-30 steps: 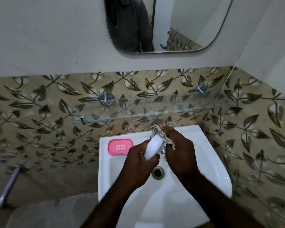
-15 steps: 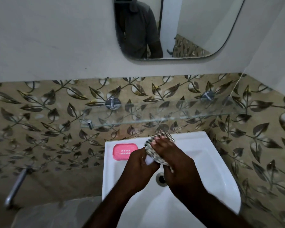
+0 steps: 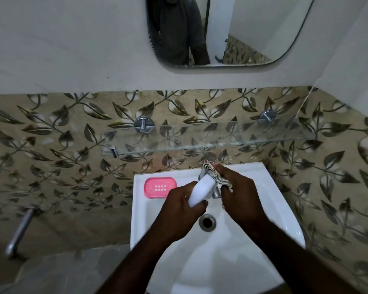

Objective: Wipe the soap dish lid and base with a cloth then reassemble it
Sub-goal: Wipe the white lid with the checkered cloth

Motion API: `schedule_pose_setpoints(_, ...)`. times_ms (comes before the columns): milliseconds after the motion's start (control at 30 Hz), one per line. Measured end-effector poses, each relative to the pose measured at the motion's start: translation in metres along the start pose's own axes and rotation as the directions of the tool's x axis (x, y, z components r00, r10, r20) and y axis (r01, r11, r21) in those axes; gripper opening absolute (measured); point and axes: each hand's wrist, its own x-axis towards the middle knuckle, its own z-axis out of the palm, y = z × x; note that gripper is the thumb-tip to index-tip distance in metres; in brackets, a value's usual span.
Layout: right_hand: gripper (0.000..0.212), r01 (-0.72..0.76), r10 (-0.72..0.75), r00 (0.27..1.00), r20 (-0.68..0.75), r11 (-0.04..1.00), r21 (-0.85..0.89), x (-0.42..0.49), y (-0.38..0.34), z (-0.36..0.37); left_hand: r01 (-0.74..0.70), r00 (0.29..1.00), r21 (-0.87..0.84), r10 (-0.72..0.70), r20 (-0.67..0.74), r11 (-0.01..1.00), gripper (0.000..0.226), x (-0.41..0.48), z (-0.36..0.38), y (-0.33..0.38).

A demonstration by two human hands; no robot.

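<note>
Over the white sink (image 3: 270, 200), my left hand (image 3: 180, 213) grips the lower end of a white soap dish lid (image 3: 201, 190), held tilted. My right hand (image 3: 240, 194) presses a striped cloth (image 3: 216, 176) against the lid's upper end. The pink soap dish base (image 3: 160, 187), with small drain holes, lies flat on the sink's back left corner, apart from both hands.
The tap (image 3: 216, 193) is mostly hidden behind the hands, and the drain (image 3: 207, 222) lies just below them. A glass shelf (image 3: 210, 141) juts out above the sink. A mirror (image 3: 227, 30) hangs higher up. A metal pipe (image 3: 19, 230) sticks out at lower left.
The cloth hand slid down over the lid and back up to its far end, so more of the white lid shows again. The pink base has not moved.
</note>
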Motion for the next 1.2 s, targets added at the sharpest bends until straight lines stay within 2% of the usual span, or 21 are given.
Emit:
schedule_pose_setpoints(33,0.059,0.006,-0.006,1.000,-0.019,1.000,-0.013,-0.004,-0.005,0.001,0.000,1.000,0.002,0.000,-0.002,1.000,0.011,0.000,0.001,0.001)
schedule_pose_setpoints(100,0.054,0.157,-0.158,0.987,-0.036,0.987,-0.024,-0.017,-0.026,0.007,0.005,1.000,-0.048,-0.005,-0.003,0.999,0.012,0.001,0.001,0.001)
schedule_pose_setpoints(167,0.056,0.331,-0.330,0.943,0.027,0.943,-0.027,-0.030,-0.033,0.012,0.003,1.000,-0.110,-0.004,-0.014,0.994,0.012,0.001,-0.002,0.000)
schedule_pose_setpoints(200,0.058,0.362,-0.360,0.932,0.050,0.932,-0.030,-0.027,-0.028,0.009,0.010,1.000,-0.120,-0.012,-0.019,0.993,0.013,0.000,-0.002,0.000)
schedule_pose_setpoints(233,0.060,0.337,-0.335,0.941,0.053,0.941,-0.026,-0.019,-0.018,0.007,0.018,1.000,-0.124,-0.020,-0.018,0.992,0.013,-0.002,-0.001,0.001)
schedule_pose_setpoints(333,0.064,0.032,-0.032,0.999,0.001,0.999,-0.029,-0.002,0.001,-0.003,0.021,1.000,-0.137,-0.022,-0.006,0.990,0.021,-0.007,0.002,0.002)
schedule_pose_setpoints(367,0.064,0.002,-0.002,1.000,-0.015,0.999,-0.036,-0.002,-0.004,-0.003,0.023,1.000,-0.137,-0.024,-0.005,0.990,0.022,-0.007,0.001,0.003)
schedule_pose_setpoints(433,0.061,0.136,-0.139,0.989,-0.041,0.989,-0.062,-0.010,-0.025,0.002,0.027,0.999,-0.146,-0.031,-0.019,0.989,0.020,-0.003,-0.002,0.004)
schedule_pose_setpoints(500,0.060,0.339,-0.340,0.941,0.003,0.938,-0.073,-0.025,-0.043,0.008,0.006,0.999,-0.186,-0.013,-0.039,0.983,0.014,-0.001,-0.005,0.002)
schedule_pose_setpoints(533,0.061,0.381,-0.379,0.924,0.042,0.922,-0.070,-0.027,-0.044,0.009,-0.008,0.998,-0.194,-0.003,-0.057,0.981,0.014,-0.002,-0.006,0.001)
schedule_pose_setpoints(633,0.064,0.278,-0.274,0.959,0.066,0.959,-0.056,-0.012,-0.022,0.006,0.004,0.994,-0.120,-0.017,-0.105,0.993,0.018,-0.010,-0.003,0.000)
schedule_pose_setpoints(733,0.057,0.202,-0.200,0.979,0.040,0.977,-0.072,-0.009,-0.024,0.004,0.032,0.995,-0.124,-0.043,-0.093,0.992,0.019,-0.012,0.000,0.001)
schedule_pose_setpoints(800,0.055,0.265,-0.262,0.964,0.050,0.963,-0.052,-0.019,-0.036,0.008,0.051,0.995,-0.184,-0.065,-0.070,0.982,0.021,-0.009,-0.002,0.001)
schedule_pose_setpoints(900,0.058,0.399,-0.391,0.907,0.158,0.916,-0.026,-0.029,-0.038,0.007,0.034,0.997,-0.215,-0.048,-0.058,0.976,0.023,-0.010,-0.006,0.001)
schedule_pose_setpoints(933,0.060,0.380,-0.372,0.915,0.152,0.925,-0.022,-0.024,-0.029,0.004,0.041,0.997,-0.192,-0.052,-0.052,0.980,0.023,-0.012,-0.006,0.002)
schedule_pose_setpoints(1033,0.061,0.135,-0.134,0.989,0.062,0.991,-0.013,-0.009,-0.015,-0.004,0.060,0.997,-0.127,-0.066,-0.045,0.990,0.025,-0.012,-0.002,0.003)
schedule_pose_setpoints(1067,0.059,0.121,-0.121,0.992,0.041,0.993,-0.014,-0.010,-0.021,-0.004,0.057,0.997,-0.115,-0.062,-0.043,0.992,0.024,-0.011,-0.001,0.004)
schedule_pose_setpoints(1133,0.055,0.233,-0.232,0.972,0.041,0.972,-0.028,-0.019,-0.040,0.003,0.041,0.998,-0.148,-0.049,-0.048,0.988,0.020,-0.006,-0.001,0.008)
schedule_pose_setpoints(1200,0.055,0.413,-0.403,0.907,0.123,0.907,-0.078,-0.032,-0.053,0.009,0.003,0.998,-0.213,-0.017,-0.062,0.977,0.022,-0.003,-0.005,0.008)
